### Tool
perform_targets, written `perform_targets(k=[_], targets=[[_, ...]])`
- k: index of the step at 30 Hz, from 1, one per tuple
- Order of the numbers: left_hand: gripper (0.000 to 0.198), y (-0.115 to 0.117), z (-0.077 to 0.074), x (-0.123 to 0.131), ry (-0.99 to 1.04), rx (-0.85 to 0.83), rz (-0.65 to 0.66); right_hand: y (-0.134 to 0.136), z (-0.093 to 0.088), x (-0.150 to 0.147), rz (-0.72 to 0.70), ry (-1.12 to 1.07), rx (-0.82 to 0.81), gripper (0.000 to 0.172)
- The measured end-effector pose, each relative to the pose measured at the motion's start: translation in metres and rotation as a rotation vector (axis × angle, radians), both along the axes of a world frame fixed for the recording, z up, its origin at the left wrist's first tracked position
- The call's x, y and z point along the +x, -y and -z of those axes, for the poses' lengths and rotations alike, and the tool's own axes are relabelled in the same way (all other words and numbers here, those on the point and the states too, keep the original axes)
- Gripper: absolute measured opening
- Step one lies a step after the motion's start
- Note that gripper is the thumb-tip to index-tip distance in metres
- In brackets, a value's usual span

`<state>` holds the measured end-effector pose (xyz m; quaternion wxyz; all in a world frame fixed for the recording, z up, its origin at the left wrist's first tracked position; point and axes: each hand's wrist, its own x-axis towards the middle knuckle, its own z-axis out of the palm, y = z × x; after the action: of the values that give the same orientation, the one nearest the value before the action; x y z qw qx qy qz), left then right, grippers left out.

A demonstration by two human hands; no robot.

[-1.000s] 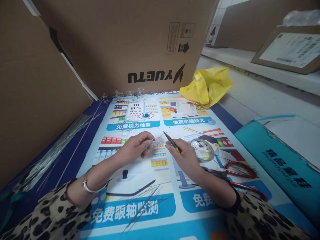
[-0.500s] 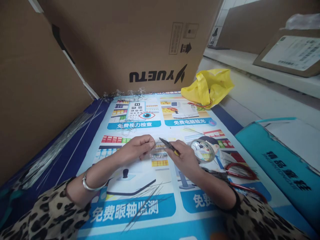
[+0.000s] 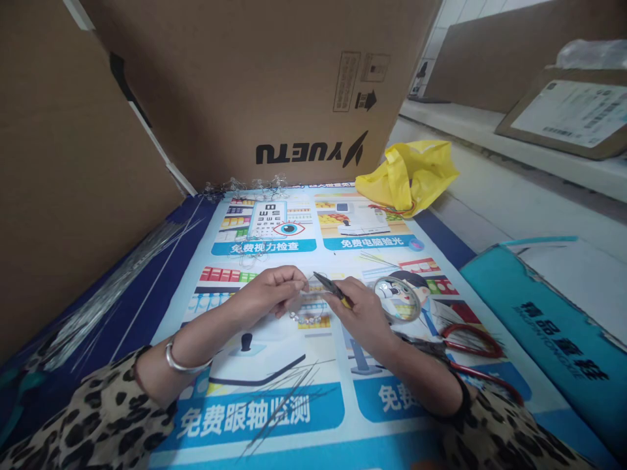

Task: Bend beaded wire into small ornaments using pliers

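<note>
Brown cardboard carton (image 3: 230, 98) along printed blue-white worktop's (image 3: 343, 450) far edge. Hands apart over worktop's middle: left hand (image 3: 279, 290) pinching thin wire loop (image 3: 316, 320) strung with clear beads (image 3: 306, 320); right hand (image 3: 361, 312) clamped round black-nosed, yellow-handled pliers (image 3: 329, 284). Slack pinch could spill beads; overtwisting, snap wire.

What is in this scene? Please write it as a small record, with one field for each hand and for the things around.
Left hand: pinches a thin wire loop with clear beads
Right hand: holds pliers, tips toward the left hand
Near right forearm: red-handled tool; round clear object, exact kind unclear
Far side: yellow bag; large cardboard box
Work surface: printed sheet, loose wires on it
</note>
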<state>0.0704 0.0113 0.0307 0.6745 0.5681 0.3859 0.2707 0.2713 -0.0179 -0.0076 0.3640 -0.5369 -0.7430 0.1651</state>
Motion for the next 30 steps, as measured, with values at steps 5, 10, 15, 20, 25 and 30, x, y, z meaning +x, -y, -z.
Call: perform_targets(k=[5,10,15,20,25,30], targets=[[0.013,-0.003,-0.002,0.0,-0.087,0.122,-0.161,-0.002,-0.001,0.002,0.083,-0.05,0.035,0.018],[0.011,0.001,-0.004,0.002,-0.177,0.244,-0.216,-0.001,-0.003,0.003,0.014,0.24,0.21,0.018],[0.012,0.006,-0.003,0.006,-0.221,0.322,-0.212,0.0,-0.007,0.002,0.053,0.36,0.243,0.019],[0.011,0.009,-0.005,0.009,-0.257,0.354,-0.195,-0.001,-0.007,0.002,0.059,0.371,0.266,0.018],[0.01,0.012,-0.004,0.011,-0.22,0.306,-0.168,-0.001,-0.007,0.004,0.023,0.391,0.276,0.016],[0.012,0.012,-0.002,0.01,-0.169,0.227,-0.149,0.0,-0.009,0.005,0.004,0.424,0.291,0.016]])
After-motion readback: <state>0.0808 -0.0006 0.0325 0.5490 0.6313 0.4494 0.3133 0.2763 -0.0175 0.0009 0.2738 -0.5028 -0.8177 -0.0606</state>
